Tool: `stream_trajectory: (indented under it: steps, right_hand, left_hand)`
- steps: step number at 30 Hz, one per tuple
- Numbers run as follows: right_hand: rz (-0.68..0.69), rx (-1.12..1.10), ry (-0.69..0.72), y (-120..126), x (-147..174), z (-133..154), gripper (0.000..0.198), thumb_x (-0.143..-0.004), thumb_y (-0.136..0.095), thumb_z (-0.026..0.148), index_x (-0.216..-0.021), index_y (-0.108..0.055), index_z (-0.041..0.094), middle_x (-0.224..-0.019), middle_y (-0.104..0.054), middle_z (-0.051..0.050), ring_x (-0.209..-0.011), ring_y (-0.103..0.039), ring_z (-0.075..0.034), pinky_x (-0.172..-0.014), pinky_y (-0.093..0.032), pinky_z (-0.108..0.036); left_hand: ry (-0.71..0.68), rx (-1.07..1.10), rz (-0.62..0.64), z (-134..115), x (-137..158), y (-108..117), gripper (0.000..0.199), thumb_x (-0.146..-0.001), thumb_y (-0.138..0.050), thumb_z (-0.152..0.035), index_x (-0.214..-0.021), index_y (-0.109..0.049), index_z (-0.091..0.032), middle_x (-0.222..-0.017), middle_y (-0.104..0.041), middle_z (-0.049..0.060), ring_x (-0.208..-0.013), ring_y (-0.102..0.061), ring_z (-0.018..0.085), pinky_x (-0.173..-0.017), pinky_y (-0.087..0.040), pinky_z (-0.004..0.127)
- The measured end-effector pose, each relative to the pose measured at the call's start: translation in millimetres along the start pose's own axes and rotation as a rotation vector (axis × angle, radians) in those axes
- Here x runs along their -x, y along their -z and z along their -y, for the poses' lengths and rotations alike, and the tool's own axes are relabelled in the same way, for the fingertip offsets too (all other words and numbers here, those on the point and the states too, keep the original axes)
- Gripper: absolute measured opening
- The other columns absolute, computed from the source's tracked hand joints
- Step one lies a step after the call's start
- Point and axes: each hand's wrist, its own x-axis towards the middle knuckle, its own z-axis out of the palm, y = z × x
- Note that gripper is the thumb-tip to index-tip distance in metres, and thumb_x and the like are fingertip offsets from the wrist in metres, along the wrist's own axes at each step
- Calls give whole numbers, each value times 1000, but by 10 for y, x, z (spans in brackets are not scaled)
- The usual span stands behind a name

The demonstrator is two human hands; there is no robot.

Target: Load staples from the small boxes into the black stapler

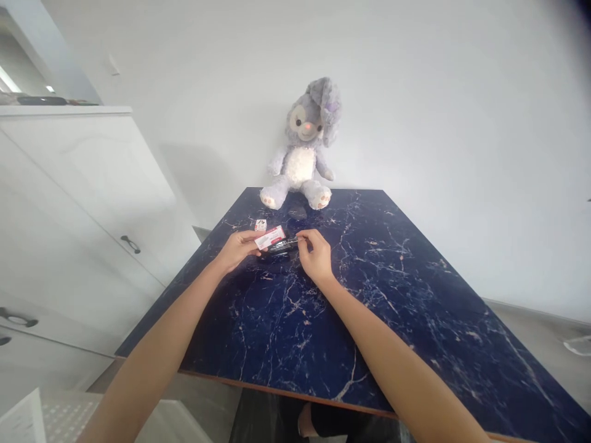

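Note:
Near the middle of the table, my left hand (241, 247) is closed on a small red-and-white card or flat box (270, 237), tilted up to the right. Just beneath it lies a dark, shiny, flat item (283, 245), perhaps plastic; its kind is unclear. My right hand (315, 251) pinches at the right end of this dark item, thumb and forefinger together. Behind my left fingers stands a small white box (261, 225) with a printed picture and some red.
A grey plush rabbit (302, 161) sits against the wall at the back of the blue marbled table (392, 295). A white cabinet (92, 203) with dark handles stands on the left. Below the front left edge is a pale object (64, 418).

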Motion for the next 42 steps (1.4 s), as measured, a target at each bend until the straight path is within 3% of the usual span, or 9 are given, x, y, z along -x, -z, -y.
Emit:
stream_trajectory:
  steps: [8, 12, 16, 20, 23, 26, 31, 35, 42]
  right_hand:
    - [85, -68, 27, -24, 10, 1, 20, -95, -56, 34, -100, -70, 22, -97, -69, -6, -88, -64, -20, -84, -52, -32]
    - [93, -53, -3, -48, 7, -48, 25, -96, -53, 37, -90, -70, 21, -85, -68, -4, -80, -61, -19, -79, -50, -33]
    - [96, -62, -52, -61, 2, -92, 27, -96, -52, 40, -90, -71, 22, -88, -70, -4, -81, -63, -20, -79, -51, -33]
    - [23, -131, -161, -52, -8, -130, 27, -94, -53, 40, -95, -73, 22, -98, -73, -5, -88, -67, -20, -82, -53, -33]
    - [-63, -175, -210, -42, -6, -133, 29, -93, -55, 38, -110, -70, 21, -102, -74, -6, -88, -68, -20, -84, -55, -33]
    - [-70, -154, -163, -43, 9, -87, 33, -91, -60, 39, -119, -68, 23, -101, -74, -6, -84, -69, -20, -86, -55, -35]
    - [-36, -44, -12, -49, 21, -24, 24, -93, -62, 38, -109, -75, 27, -102, -72, -6, -92, -66, -21, -92, -54, -36]
    - [-13, 12, -6, -18, -5, -56, 24, -95, -59, 37, -111, -75, 27, -99, -74, -6, -98, -62, -25, -91, -53, -40]
    - [39, -148, -73, -31, -16, -55, 24, -93, -61, 41, -105, -76, 26, -92, -71, -4, -80, -63, -19, -80, -54, -33]
  left_hand:
    - [10, -43, 92, -13, 69, -143, 37, -73, -84, -34, -104, -78, -15, -91, -77, 11, -72, -71, 22, -55, -52, 27]
    - [59, 44, 90, -39, 76, -148, 41, -72, -84, -31, -110, -75, -17, -94, -76, 11, -71, -71, 19, -57, -52, 27]
    - [78, 114, 82, -38, 72, -129, 43, -72, -84, -27, -113, -74, -17, -95, -75, 10, -69, -69, 16, -59, -52, 26]
    - [54, 131, 0, 9, 42, -74, 40, -72, -82, -25, -111, -74, -16, -90, -75, 9, -64, -66, 15, -57, -51, 26]
    - [19, 94, -60, 19, 28, -55, 40, -70, -82, -25, -108, -74, -16, -95, -74, 9, -64, -65, 14, -56, -50, 26]
    - [18, 52, -66, 0, 41, -107, 41, -70, -81, -26, -109, -73, -15, -97, -74, 9, -66, -66, 15, -58, -52, 27]
    - [11, 116, -31, -23, 77, -214, 40, -71, -81, -27, -108, -71, -17, -98, -73, 8, -68, -67, 15, -56, -52, 24]
    - [1, 166, -32, -24, 84, -199, 37, -71, -81, -27, -105, -71, -18, -93, -72, 6, -64, -65, 13, -53, -51, 23]
    - [62, 227, 15, 45, 49, -157, 37, -73, -82, -27, -107, -71, -19, -95, -72, 7, -66, -65, 12, -55, -50, 22]
